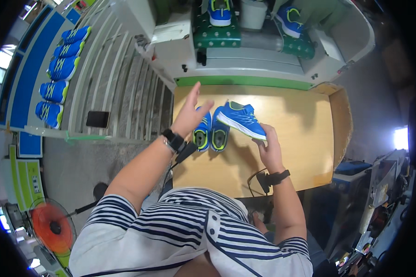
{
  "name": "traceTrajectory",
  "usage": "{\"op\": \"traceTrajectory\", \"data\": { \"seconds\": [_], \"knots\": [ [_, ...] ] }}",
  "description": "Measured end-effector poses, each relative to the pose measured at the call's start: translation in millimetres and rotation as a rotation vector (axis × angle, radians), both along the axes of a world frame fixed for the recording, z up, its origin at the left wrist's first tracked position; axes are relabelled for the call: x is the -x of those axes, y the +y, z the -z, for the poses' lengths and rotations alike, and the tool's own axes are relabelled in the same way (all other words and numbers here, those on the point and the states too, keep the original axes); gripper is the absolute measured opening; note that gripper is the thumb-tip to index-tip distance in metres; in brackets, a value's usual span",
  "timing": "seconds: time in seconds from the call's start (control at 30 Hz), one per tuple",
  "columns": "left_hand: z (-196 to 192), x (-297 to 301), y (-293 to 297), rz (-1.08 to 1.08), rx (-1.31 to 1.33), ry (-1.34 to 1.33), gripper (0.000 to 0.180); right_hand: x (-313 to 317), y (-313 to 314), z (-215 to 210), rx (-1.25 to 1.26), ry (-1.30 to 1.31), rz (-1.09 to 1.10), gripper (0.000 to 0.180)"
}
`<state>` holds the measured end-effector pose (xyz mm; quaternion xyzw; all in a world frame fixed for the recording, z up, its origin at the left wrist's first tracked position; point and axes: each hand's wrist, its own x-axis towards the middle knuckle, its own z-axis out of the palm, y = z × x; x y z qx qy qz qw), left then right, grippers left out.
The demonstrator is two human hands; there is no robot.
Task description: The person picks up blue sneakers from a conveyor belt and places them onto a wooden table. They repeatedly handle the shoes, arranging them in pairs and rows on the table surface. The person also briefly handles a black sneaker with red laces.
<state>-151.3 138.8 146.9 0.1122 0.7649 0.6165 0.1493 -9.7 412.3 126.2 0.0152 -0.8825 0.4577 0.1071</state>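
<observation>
Figure: handling a blue sports shoe over a wooden worktable (305, 138). Your right hand (269, 147) holds one blue shoe (241, 119) tilted on its side, white sole edge toward you; the fingers are clamped on its sole at the end nearest your palm, the toe pointing away to the left of your fingertips. Your left hand (189, 113) is raised with fingers spread apart and flat, holding nothing, just above and left of two more blue shoes (211, 130) that lie side by side on the table, openings toward you, directly below the held shoe.

To do this step well, judged from the pose: keep your right grip on the firm sole rather than the soft upper, so the shoe does not fold. Bring your open left palm under the toe end, beyond your right fingertips, for a two-point hold. Keep the shoe clear of the pair beneath your fingers so nothing is nudged.

Beyond your fingertips, a green-and-white machine (245, 51) carries further shoes.
</observation>
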Motion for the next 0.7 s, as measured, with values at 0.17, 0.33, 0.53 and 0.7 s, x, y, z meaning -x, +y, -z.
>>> {"op": "traceTrajectory", "data": {
  "seconds": [0.17, 0.33, 0.53, 0.7],
  "knots": [
    [-37.7, 1.1, -15.4, 0.249, -0.875, -0.88, 0.087, 30.1, -36.8, -58.0, 0.244, 0.033, -0.198, 0.06],
    [-101.6, -8.9, -18.0, 0.28, -0.624, -0.5, 0.08, 52.6, -77.0, 16.7, 0.549, -0.311, -0.083, 0.085],
    [-125.1, 1.2, 4.0, 0.018, -0.455, 0.046, 0.082, 25.9, -115.1, 43.4, -0.109, -0.116, -0.039, 0.08],
    [-117.7, 37.5, 26.1, -0.121, -0.097, 0.584, 0.082, 10.2, -72.8, 46.3, 0.007, -0.082, -0.051, 0.076]
  ]
}}
